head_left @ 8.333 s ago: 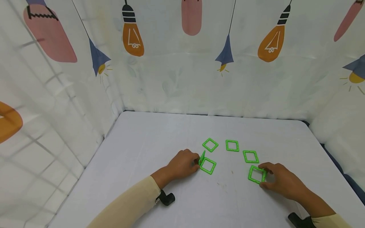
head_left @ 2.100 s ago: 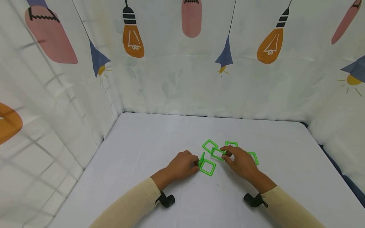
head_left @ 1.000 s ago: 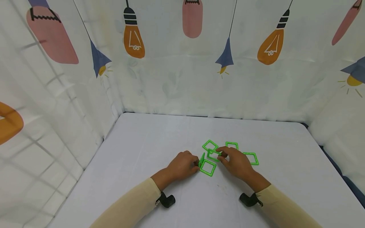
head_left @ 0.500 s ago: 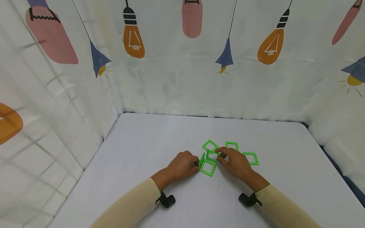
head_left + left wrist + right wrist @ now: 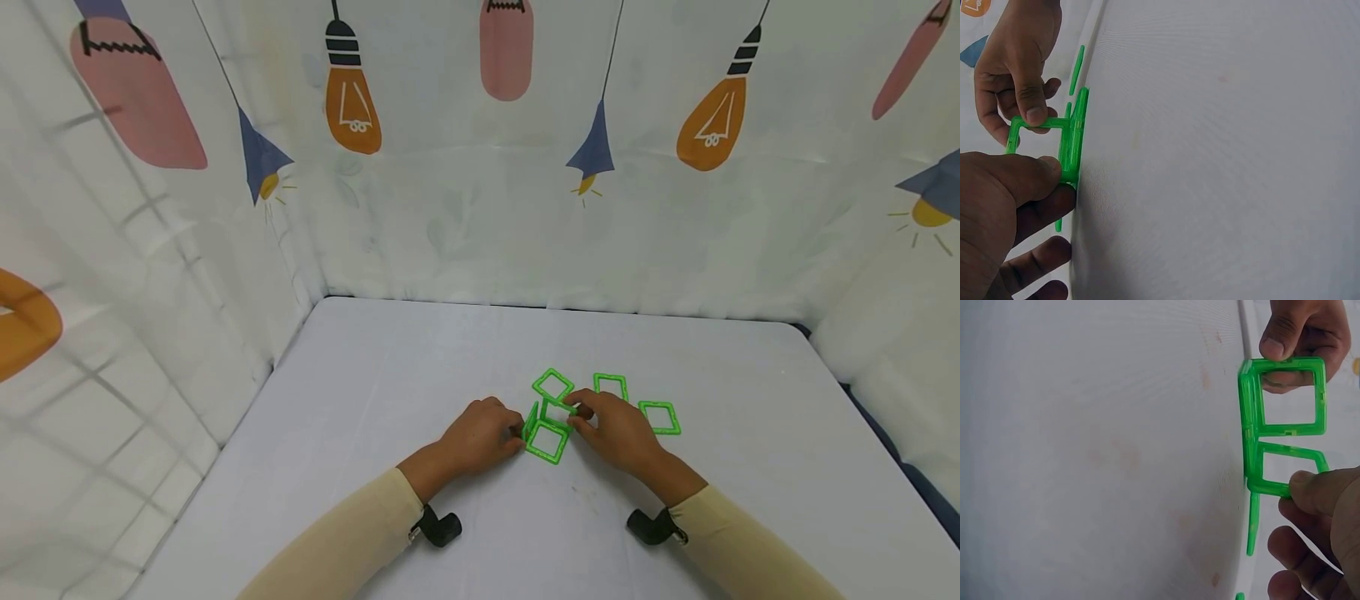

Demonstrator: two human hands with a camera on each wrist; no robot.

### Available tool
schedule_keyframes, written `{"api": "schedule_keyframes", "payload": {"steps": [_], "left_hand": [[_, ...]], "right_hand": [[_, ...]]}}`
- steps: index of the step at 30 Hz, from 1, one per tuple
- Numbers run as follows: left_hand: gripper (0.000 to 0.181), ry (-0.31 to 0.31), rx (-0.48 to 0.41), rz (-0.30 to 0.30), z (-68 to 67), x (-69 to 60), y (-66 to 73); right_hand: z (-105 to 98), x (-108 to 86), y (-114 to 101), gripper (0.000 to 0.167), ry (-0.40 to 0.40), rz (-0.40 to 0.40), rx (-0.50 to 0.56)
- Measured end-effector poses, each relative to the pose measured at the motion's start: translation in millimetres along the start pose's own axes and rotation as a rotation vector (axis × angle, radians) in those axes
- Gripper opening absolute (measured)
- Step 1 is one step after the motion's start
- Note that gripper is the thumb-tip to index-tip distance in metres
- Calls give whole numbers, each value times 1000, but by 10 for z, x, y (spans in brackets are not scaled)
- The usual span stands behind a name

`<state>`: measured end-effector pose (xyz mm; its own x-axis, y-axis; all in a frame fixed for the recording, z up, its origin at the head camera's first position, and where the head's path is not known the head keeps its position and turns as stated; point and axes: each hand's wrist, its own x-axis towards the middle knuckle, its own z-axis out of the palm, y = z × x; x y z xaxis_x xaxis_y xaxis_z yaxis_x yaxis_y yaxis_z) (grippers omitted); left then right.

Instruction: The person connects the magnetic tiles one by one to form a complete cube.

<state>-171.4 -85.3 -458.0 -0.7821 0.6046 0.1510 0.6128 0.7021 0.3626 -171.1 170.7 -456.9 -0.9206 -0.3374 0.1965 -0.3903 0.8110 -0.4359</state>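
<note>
A green square magnetic tile point(image 5: 562, 447), an open frame, lies flat on the white table between the hands. My left hand point(image 5: 483, 432) pinches a second tile point(image 5: 1320, 394) that stands upright along the flat tile's left edge. My right hand point(image 5: 618, 432) pinches a third tile point(image 5: 1291, 449) between thumb and fingers. It stands tilted at the flat tile's far edge, close to the left-held tile, with a narrow gap between the two in the right wrist view. Whether its lower edge touches the flat tile along its whole length I cannot tell.
Three loose green tiles lie flat beyond the hands: one just behind the group point(image 5: 542, 377), one partly behind my right fingers point(image 5: 611, 377), one farther right point(image 5: 660, 406). A white curtain with printed lamps point(image 5: 465, 217) borders the table point(image 5: 420, 350). Each wrist wears a black camera.
My right hand picked up the tile from the right side and carried it left to the flat tile. Over the last second it moved slightly left and nearer. My left hand stayed put.
</note>
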Motion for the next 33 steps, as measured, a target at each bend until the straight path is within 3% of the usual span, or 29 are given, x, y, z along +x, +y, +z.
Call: {"api": "schedule_keyframes", "payload": {"steps": [33], "left_hand": [[4, -23, 16, 5, -9, 27, -11]], "right_hand": [[-35, 59, -59, 28, -55, -2, -2]]}}
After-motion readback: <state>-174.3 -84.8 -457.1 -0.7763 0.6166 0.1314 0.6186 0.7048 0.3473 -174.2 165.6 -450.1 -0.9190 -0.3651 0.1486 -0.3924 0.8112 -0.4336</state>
